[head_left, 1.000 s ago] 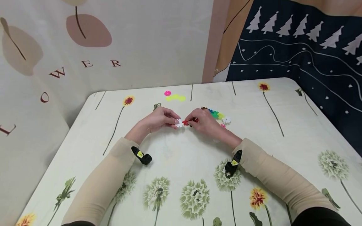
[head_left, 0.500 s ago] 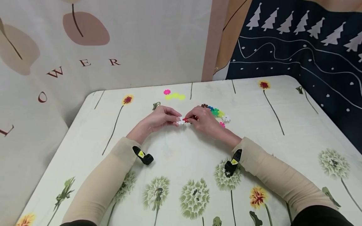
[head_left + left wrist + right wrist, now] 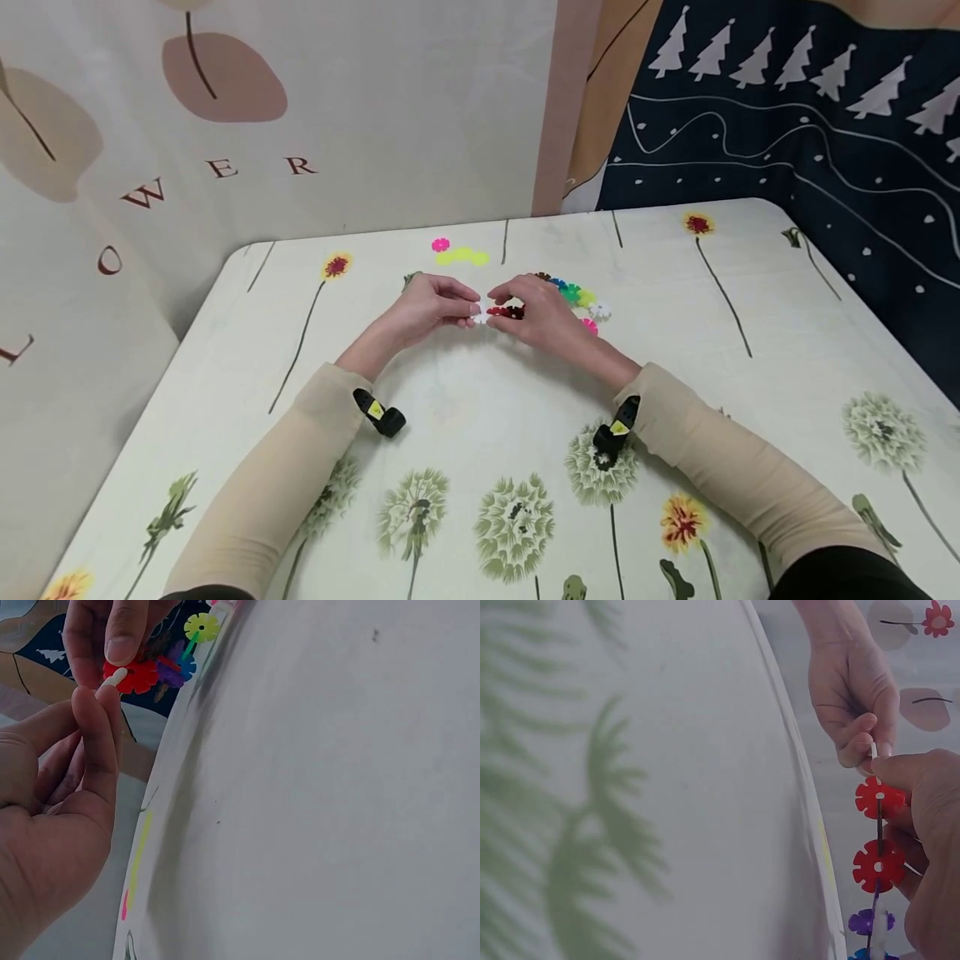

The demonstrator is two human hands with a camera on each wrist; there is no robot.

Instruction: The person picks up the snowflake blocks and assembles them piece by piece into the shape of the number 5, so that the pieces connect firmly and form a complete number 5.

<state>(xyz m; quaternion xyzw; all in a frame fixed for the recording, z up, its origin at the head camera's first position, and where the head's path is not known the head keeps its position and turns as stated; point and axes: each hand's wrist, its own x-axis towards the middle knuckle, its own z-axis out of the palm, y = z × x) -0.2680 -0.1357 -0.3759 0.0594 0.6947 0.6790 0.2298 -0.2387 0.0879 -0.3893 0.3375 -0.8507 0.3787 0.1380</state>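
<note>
In the head view, my left hand point(image 3: 427, 310) pinches a white flower-shaped plastic disc point(image 3: 481, 314) between thumb and fingertips. Seen edge-on in the left wrist view, that white disc point(image 3: 115, 677) meets a red flower disc point(image 3: 139, 679). My right hand point(image 3: 540, 310) holds the red end of a chain of interlocked discs, its thumb on the red disc in the left wrist view. Down the chain in the right wrist view come a second red disc point(image 3: 878, 866) and a purple disc point(image 3: 870, 922). My right fingers hide part of the chain.
The chain curves behind my right hand through a green disc point(image 3: 572, 292), a white disc point(image 3: 599, 311) and a pink disc point(image 3: 589, 326). Farther back lie a loose pink disc point(image 3: 440, 244) and several yellow discs point(image 3: 462, 256) on the flower-print tablecloth point(image 3: 450, 433). Curtains hang behind.
My right thumb and index finger have spread a little at the red disc, showing more of it and of a dark disc beside it. The left hand keeps its pinch almost in place.
</note>
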